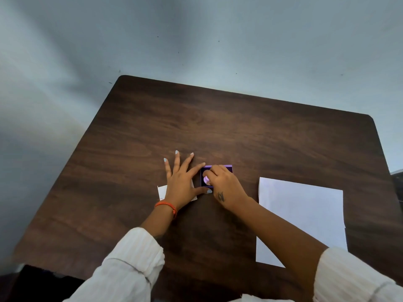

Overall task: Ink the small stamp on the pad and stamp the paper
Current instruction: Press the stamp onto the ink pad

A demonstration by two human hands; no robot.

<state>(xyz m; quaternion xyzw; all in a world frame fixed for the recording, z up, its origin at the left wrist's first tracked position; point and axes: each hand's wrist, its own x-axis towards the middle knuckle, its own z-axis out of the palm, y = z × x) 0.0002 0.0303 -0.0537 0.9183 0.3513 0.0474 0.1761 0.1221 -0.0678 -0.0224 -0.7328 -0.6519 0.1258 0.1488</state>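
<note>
A small purple ink pad (227,168) lies on the dark wooden table (239,127), near its middle. My right hand (224,186) is closed on a small pale lilac stamp (206,180) that sits down on the pad's dark inked face. My left hand (182,182) rests flat with fingers spread just left of the pad, its index finger and thumb touching the pad's left side. A large white sheet of paper (305,214) lies flat to the right of my right forearm. Most of the pad is hidden under my right hand.
A small white card (162,191) lies under my left palm, mostly covered. A grey wall rises behind the table's far edge. A dark object shows at the right table edge (398,177).
</note>
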